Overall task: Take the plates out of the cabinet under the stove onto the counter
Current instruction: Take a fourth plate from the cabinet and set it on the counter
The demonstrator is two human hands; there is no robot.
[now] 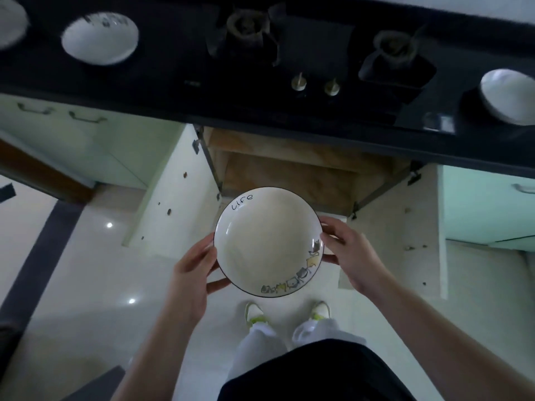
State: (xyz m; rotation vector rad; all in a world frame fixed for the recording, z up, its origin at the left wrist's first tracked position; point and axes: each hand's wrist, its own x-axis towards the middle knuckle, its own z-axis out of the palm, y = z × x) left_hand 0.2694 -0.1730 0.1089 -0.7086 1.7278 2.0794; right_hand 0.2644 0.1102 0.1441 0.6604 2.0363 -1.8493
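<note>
Holding plate [267, 241] level in front of open cabinet [289, 175], below bench [173, 91]. Left hand [192, 273] and right hand [351, 253] grip opposite rims. Glazed ceramic: stiff, likely slick, breakable; rim hold suits.

- One view only, from the person's head, looking steeply down and slightly forward
- The wide-angle lens bends the black counter [86, 82] and stove [289, 53] across the top of the frame
- The open cabinet [289, 169] sits mid-frame, straight ahead and below
- Nearest the lens are the left hand [194, 273], right hand [347, 253] and the plate [267, 241] between them
- The person's shoes [254, 312] stand at the bottom, directly beneath the camera
</note>
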